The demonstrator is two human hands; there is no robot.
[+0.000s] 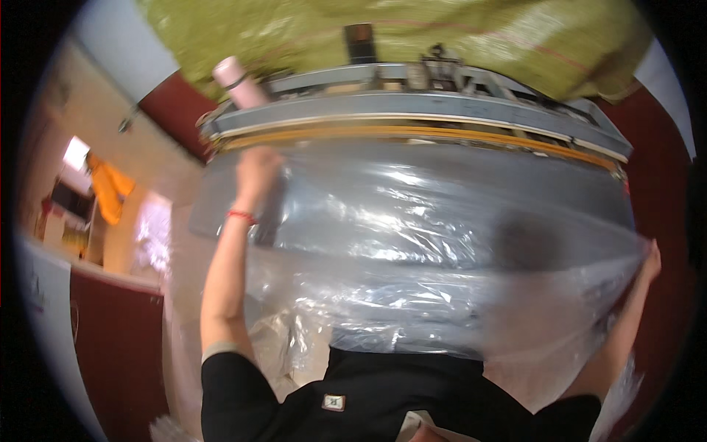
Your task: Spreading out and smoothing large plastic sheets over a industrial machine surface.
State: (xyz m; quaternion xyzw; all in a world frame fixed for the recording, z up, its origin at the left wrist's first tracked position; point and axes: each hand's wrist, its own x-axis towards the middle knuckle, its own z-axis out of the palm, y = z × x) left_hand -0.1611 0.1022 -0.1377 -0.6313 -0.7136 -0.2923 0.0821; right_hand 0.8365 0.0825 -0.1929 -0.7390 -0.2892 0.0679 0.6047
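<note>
Sheeting [383, 214], transparent plastic: lies wrinkled before the long metal frame [412, 104], extending to the black shirt [412, 387]. Grips its right edge in closed fingers of right hand [651, 261]. Holds left hand [258, 169] near the frame's left end; blurred, cannot tell finger spread.

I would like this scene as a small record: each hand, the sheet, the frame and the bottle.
Left hand: at the far left part of the clear plastic sheet; grip unclear
Right hand: closed on the sheet's right edge
Sheet: shiny, wrinkled, reaching toward the black shirt
Frame: long, grey, metal; orange strip along its near side
Bottle: pink, near the frame's left end
</note>
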